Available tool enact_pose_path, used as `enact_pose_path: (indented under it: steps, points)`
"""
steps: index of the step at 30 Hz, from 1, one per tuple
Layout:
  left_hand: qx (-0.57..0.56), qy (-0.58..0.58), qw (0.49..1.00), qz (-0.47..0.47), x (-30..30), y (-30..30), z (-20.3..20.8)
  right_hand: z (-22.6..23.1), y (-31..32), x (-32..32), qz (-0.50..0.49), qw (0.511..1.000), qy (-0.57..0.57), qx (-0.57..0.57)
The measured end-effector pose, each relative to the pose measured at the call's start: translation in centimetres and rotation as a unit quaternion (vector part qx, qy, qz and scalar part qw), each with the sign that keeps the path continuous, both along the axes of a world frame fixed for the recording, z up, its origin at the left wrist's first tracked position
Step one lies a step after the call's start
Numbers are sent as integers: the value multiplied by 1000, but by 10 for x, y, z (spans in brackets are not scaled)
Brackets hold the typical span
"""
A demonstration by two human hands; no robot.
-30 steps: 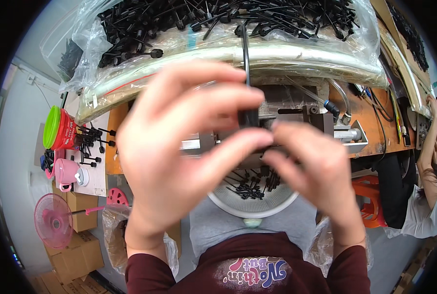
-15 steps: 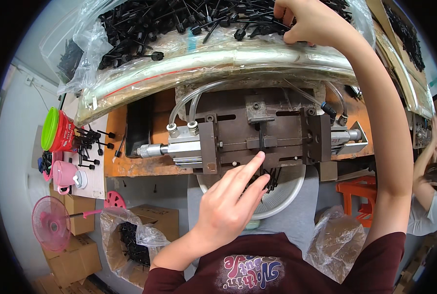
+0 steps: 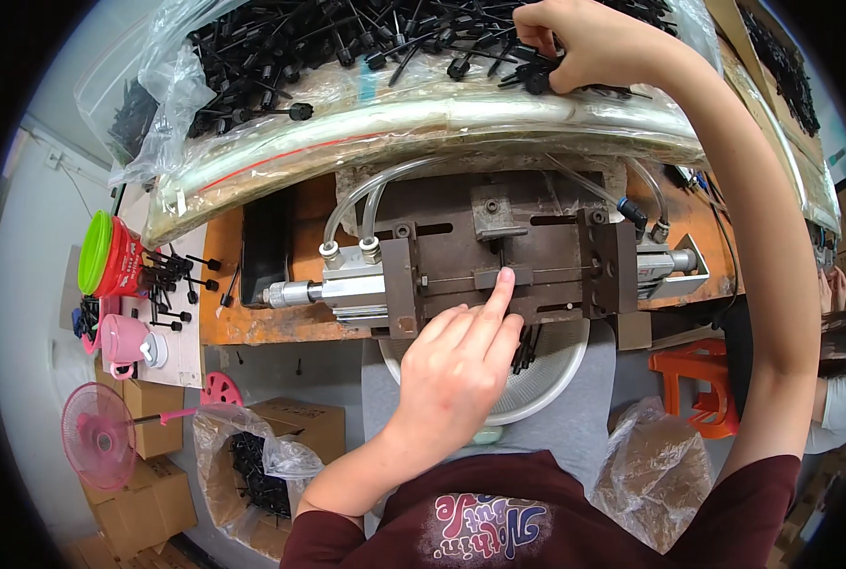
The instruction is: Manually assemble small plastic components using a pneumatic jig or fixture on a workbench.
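My left hand (image 3: 456,375) is over the machine's front edge, its index finger stretched out and pressing near the middle of a small clamping block (image 3: 485,279). A thin black stemmed part (image 3: 502,254) lies in that block; the fingertip covers its near end. The other fingers are loosely bent and hold nothing I can see. My right hand (image 3: 589,47) reaches far up to the heap of black stemmed plastic parts (image 3: 347,38), its thumb and fingers closing round a small cluster of them (image 3: 535,74). The fingertips are partly hidden there.
Metal cylinders (image 3: 357,289) with clear air hoses (image 3: 347,204) flank the brown machine plate (image 3: 451,242). A white basket (image 3: 537,403) with several black parts rests on my lap. To the left stand a red bucket (image 3: 124,256), pink mug (image 3: 121,337) and fan (image 3: 99,431); an orange stool (image 3: 698,370) is right.
My left hand has moved slightly forward, its fingertip now on the block. My right hand has shifted a little left and down, drawing a cluster of black parts toward the heap's near edge.
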State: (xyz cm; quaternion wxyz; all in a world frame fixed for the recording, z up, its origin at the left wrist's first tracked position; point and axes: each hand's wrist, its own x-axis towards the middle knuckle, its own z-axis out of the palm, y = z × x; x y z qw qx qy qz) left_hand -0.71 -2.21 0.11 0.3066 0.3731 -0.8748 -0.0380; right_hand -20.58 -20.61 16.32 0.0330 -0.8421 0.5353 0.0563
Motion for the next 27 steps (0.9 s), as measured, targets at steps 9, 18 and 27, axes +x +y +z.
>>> enact_pose_path:
  steps: [9, 18, 27]
  points:
    - [30, 11, 999, 6, 0, 1, -2, 6, -3, -17, -18, 989, -121, -78]
    - [31, 18, 999, -2, 2, 0, -2, 4, -15, -57, -179, 871, -451, -71]
    - [107, 61, 985, -120, 17, 13, 19, 0, 1, -62, -154, 747, -645, -31]
